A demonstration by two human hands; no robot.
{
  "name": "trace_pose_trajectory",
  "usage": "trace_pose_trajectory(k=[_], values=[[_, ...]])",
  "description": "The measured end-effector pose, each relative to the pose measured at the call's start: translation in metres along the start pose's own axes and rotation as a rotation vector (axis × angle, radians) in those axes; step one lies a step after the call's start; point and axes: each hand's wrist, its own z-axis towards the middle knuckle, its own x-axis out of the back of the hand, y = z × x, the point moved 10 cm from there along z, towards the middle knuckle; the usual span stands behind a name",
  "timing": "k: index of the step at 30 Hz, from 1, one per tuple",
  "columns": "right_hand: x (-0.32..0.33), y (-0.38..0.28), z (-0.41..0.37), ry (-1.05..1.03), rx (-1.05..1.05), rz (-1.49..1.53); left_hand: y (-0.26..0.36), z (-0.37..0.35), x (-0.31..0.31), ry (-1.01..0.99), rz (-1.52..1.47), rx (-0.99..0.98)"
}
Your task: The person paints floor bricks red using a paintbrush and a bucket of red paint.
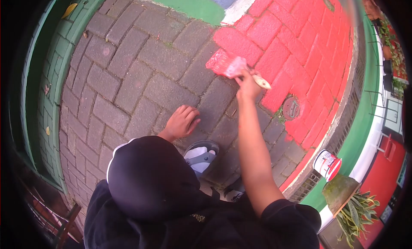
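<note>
My right hand (249, 83) is closed round the pale handle of a wide paintbrush (231, 65). The brush's red, wet bristles lie on the pavers at the boundary between red-painted ground (300, 55) and bare grey-brown pavers (163, 60). My left hand (182, 122) hangs over the unpainted pavers, holding no visible object, its fingers curled together. Below it shows a sandalled foot (201, 158). A small round metal cover (291, 108) sits among the red pavers, right of my right forearm.
A paint tub (327, 164) stands at the right by a drain grating (310, 183), with a potted plant (358, 212) below it. Green and white paint borders the red at the top. A green kerb (64, 77) runs down the left; a dark cap (150, 176) fills the lower middle.
</note>
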Motion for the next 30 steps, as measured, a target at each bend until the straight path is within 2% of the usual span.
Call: trace_pose_trajectory(k=[6, 8, 9, 11, 12, 14, 15, 16, 17, 19, 21, 23, 26, 27, 29, 30], values=[[0.118, -0.077, 0.001, 0.204, 0.167, -0.178, -0.001, 0.004, 0.000, 0.039, -0.034, 0.024], [0.130, -0.117, -0.011, 0.258, 0.349, -0.488, 0.001, 0.005, -0.002, 0.025, -0.026, 0.020], [0.126, -0.118, -0.013, 0.264, 0.346, -0.482, 0.001, 0.005, -0.001, 0.023, -0.009, 0.021], [0.083, -0.126, -0.028, 0.208, 0.534, -0.748, 0.003, 0.005, -0.001, 0.013, -0.004, 0.012], [0.056, -0.125, -0.041, 0.254, 0.499, -0.912, 0.003, 0.005, -0.002, 0.009, -0.003, 0.005], [0.013, -0.088, -0.035, 0.052, 0.517, -0.857, 0.003, 0.006, -0.003, -0.006, 0.004, 0.000], [-0.022, -0.094, -0.053, -0.004, 0.554, -0.872, 0.003, 0.005, -0.004, -0.017, 0.002, 0.005], [-0.039, -0.075, -0.044, -0.059, 0.676, -0.815, 0.004, 0.004, -0.005, -0.023, 0.005, 0.003], [-0.052, -0.078, -0.045, -0.055, 0.674, -0.810, 0.003, 0.004, -0.006, -0.013, 0.006, 0.004], [-0.069, -0.074, -0.040, -0.136, 0.344, -0.535, 0.000, 0.002, -0.006, -0.008, 0.007, 0.006], [-0.062, -0.076, -0.037, -0.116, 0.346, -0.424, -0.001, 0.001, -0.008, -0.014, 0.011, 0.017], [-0.016, -0.062, -0.016, 0.053, 0.293, -0.403, 0.000, 0.003, -0.008, -0.006, 0.021, 0.014], [0.041, -0.055, 0.001, 0.077, 0.208, -0.342, 0.002, 0.006, -0.008, -0.012, 0.043, 0.010], [0.051, -0.063, 0.002, 0.082, 0.207, -0.345, 0.002, 0.006, -0.010, -0.025, 0.054, 0.015], [0.067, -0.103, -0.008, 0.215, 0.402, -0.667, 0.003, 0.006, -0.011, -0.033, 0.052, 0.017], [0.064, -0.119, -0.016, 0.224, 0.373, -0.729, 0.002, 0.007, -0.011, -0.034, 0.056, 0.017]])
